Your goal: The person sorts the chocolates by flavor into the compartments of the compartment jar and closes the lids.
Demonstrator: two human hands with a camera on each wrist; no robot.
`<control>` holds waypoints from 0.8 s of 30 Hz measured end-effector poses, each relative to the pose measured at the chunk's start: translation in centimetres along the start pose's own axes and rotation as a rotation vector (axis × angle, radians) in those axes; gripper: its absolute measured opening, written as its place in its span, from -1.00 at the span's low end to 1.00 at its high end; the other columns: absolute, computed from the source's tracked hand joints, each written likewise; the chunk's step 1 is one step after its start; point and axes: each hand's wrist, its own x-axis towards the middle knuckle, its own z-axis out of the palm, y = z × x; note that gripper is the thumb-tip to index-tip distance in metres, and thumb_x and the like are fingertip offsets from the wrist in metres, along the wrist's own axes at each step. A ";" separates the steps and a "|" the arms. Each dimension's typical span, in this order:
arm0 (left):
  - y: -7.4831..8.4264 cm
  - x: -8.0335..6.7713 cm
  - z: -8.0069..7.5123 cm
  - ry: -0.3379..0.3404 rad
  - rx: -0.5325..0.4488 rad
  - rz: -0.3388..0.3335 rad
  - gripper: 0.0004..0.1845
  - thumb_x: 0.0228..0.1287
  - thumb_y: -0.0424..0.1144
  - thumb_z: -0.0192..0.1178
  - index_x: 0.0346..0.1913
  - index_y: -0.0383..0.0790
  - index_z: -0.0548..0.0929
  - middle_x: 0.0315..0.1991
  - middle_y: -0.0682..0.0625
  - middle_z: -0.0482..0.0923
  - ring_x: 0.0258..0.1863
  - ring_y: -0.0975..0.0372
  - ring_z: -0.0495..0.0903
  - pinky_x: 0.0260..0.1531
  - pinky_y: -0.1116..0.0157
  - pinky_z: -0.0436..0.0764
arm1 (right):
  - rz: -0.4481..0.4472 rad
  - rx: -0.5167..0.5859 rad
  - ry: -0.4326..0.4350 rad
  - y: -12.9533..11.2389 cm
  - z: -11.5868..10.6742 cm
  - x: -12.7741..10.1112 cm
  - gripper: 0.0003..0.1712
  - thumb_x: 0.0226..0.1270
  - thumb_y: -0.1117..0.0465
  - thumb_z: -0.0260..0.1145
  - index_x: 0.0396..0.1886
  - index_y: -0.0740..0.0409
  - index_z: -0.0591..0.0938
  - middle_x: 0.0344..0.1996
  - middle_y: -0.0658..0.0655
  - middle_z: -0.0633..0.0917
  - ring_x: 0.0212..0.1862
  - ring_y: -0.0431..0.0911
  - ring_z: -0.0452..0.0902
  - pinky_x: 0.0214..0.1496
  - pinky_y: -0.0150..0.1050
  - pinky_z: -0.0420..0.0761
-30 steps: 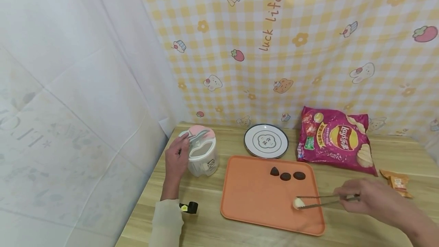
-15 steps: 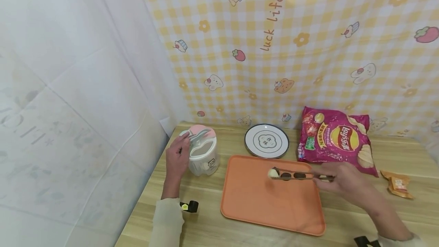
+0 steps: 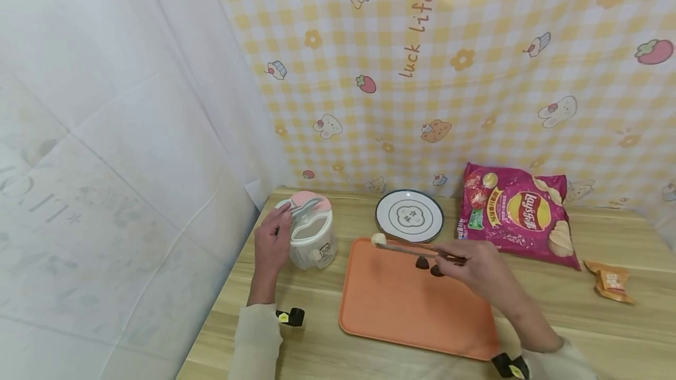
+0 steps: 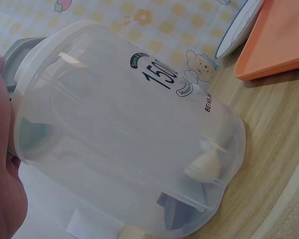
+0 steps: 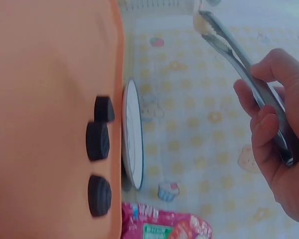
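- My right hand (image 3: pixel 475 271) squeezes the tongs (image 3: pixel 417 250) on a pale sweet (image 3: pixel 378 240); any slackening could drop it short.
- My left hand (image 3: pixel 271 245) grips the jar (image 3: pixel 313 243); a nudge might tip it.

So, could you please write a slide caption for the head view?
Right hand carries a pale sweet in tongs over the orange tray; left hand holds the jar.

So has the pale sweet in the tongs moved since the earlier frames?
Yes. The pale sweet, pinched in the tongs held by the right hand, went from the orange tray's near right corner to its far left edge, toward the jar.
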 end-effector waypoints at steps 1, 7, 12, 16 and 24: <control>0.0 0.0 0.0 -0.001 0.004 -0.002 -0.84 0.29 -0.38 0.15 -0.28 -0.34 0.74 -0.06 -0.24 0.61 0.03 -0.10 0.53 0.17 -0.05 0.30 | 0.006 0.005 0.010 -0.3 0.3 0.2 -0.76 0.11 0.32 0.40 -0.20 0.01 0.74 -0.50 -0.22 0.63 -0.62 -0.36 0.42 -0.66 -0.52 0.41; 0.0 0.0 -0.2 -0.001 0.029 -0.012 -0.80 0.33 -0.28 0.14 -0.31 -0.27 0.75 -0.03 -0.14 0.61 0.07 -0.01 0.52 0.17 0.01 0.33 | 0.001 0.019 0.087 -2.0 2.2 1.9 -0.75 0.12 0.32 0.38 -0.16 0.13 0.74 -0.47 -0.14 0.67 -0.59 -0.39 0.49 -0.62 -0.51 0.47; -0.1 0.0 -0.1 0.001 0.021 -0.001 -0.78 0.33 -0.29 0.14 -0.38 -0.28 0.74 -0.03 -0.16 0.62 0.06 -0.03 0.52 0.17 -0.01 0.32 | -0.041 0.028 0.123 -3.3 3.8 3.3 -0.77 0.11 0.33 0.36 -0.19 0.12 0.75 -0.40 -0.13 0.69 -0.47 -0.35 0.54 -0.49 -0.49 0.54; -0.1 -0.1 0.0 0.006 0.020 0.003 -0.76 0.32 -0.30 0.14 -0.45 -0.28 0.73 -0.04 -0.16 0.62 0.05 -0.03 0.53 0.16 0.00 0.33 | -0.046 0.035 0.130 -4.2 5.2 4.2 -0.79 0.14 0.31 0.34 -0.21 0.11 0.75 -0.42 -0.17 0.67 -0.47 -0.35 0.52 -0.46 -0.49 0.54; 0.0 -0.1 0.0 0.006 0.038 -0.011 -0.71 0.34 -0.24 0.13 -0.48 -0.28 0.72 -0.04 -0.13 0.62 0.05 0.02 0.54 0.15 0.03 0.35 | -0.020 0.019 0.123 -6.0 7.7 5.8 -0.88 0.17 0.26 0.30 -0.34 0.00 0.73 -0.55 -0.27 0.55 -0.58 -0.37 0.37 -0.61 -0.49 0.42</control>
